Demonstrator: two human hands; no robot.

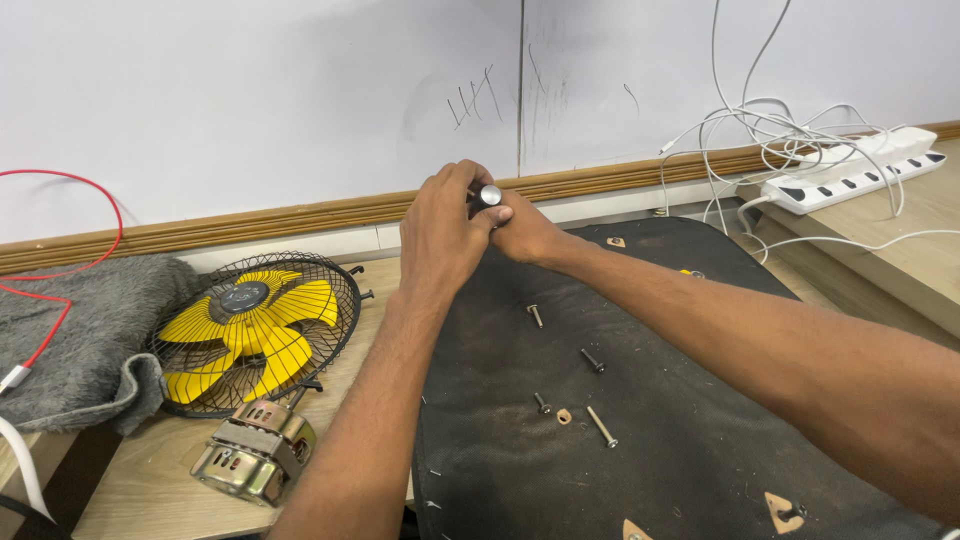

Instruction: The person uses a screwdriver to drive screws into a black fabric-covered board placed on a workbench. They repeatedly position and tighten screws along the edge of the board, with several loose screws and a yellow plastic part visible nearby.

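Both my hands meet at the far edge of a black padded board (650,460). My left hand (440,235) and my right hand (525,235) together grip a small dark cylindrical part with a shiny metal end (488,196). Loose bolts lie on the board below my arms: a short one (536,316), a black one (593,361), another small one (542,404), a long silver one (601,427), and a small washer (564,416).
A yellow-bladed fan in a black wire guard (250,330) lies on the wooden table at left, a metal motor (255,452) in front of it. Grey cloth (70,340) with a red wire sits far left. A white power strip (860,170) with tangled white cables sits at right.
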